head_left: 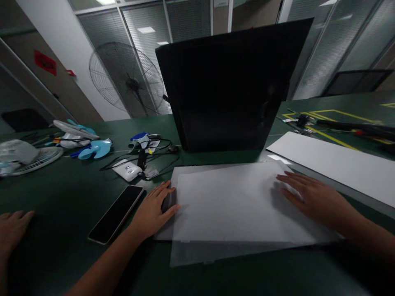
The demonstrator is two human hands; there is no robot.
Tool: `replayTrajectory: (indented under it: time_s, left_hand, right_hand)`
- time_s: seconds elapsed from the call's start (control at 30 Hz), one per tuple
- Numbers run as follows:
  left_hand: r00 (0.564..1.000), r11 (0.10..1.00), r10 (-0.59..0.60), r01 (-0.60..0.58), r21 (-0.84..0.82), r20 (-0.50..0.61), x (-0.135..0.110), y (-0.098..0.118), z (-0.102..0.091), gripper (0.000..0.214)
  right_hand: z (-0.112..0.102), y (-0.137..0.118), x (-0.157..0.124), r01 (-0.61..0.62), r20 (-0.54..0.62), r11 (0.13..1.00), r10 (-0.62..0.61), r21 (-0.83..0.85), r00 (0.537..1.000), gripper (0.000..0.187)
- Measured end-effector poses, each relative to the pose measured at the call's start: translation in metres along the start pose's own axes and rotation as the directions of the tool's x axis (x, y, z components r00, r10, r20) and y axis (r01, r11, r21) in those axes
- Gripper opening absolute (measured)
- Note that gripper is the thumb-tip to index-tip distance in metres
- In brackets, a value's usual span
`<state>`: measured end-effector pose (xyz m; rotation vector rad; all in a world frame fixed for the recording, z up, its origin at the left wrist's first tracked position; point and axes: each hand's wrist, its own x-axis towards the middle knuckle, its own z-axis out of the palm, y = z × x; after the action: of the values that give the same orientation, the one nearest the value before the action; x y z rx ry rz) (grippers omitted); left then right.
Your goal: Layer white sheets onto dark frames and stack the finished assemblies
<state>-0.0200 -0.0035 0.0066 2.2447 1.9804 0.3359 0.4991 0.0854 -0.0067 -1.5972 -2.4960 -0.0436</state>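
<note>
Left hand [153, 210], fingers loose at the thin sheet's [228, 205] edge, and right hand [308, 196], spread flat on it, grip nothing, so a sliding palm could crease it or drag it askew

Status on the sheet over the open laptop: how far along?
Done: the translucent sheet lies across the base of the open laptop. In hand: the left hand is at the sheet's left edge and the right hand is flat on its right side. Left: the sheet overhangs the front edge and sits slightly skewed, so it looks not yet squared up.
</note>
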Motion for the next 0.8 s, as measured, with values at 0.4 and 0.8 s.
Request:
replayTrajectory:
  time_s: [0.4, 0.8]
  left_hand:
    - [1.0, 0.999, 0.016, -0.016, -0.052, -0.016, -0.001, 0.0, 0.001, 0.067]
    - [0.996, 0.993, 0.072, -0.077, -0.094, -0.047, -0.003, -0.008, 0.007, 0.069]
  right_hand:
    - [0.007, -0.015, 0.001, -0.035, 0.131, 0.997, 0.044, -0.072, 0.99, 0.083]
    - [0.003, -0.026, -0.003, 0.034, 0.103, 0.999, -0.032, -0.018, 0.994, 0.078]
